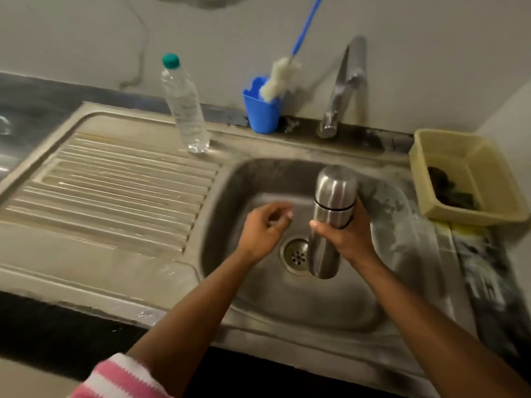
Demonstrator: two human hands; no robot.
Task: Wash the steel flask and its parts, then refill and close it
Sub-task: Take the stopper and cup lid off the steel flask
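1. While the right hand [346, 239] holds the steel flask [330, 219] over the sink [316, 305], its fingers and thumb are curled around the middle of the body, just under the dark seam of the cap
2. The flask stands almost upright, a little tilted; its long axis runs from the rounded cap, which points up and away toward the tap [344, 84], down to the base, which hangs just above the drain [297, 255]
3. The left hand [264, 228] holds nothing; its fingers are loosely curled and it hovers over the basin, just beside the flask on the left side, apart from it
4. The cap lies up and to the right from the left hand, so this free hand is the nearer one for it; I judge that the next move is to grip the cap and turn it around the long axis, but the cap is not yet off
5. No water is seen to run from the tap
6. On the bench behind the sink stand a plastic bottle [185, 110] and a blue cup [263, 110] with a bottle brush [280, 79]; a yellow tub [459, 156] is at the right
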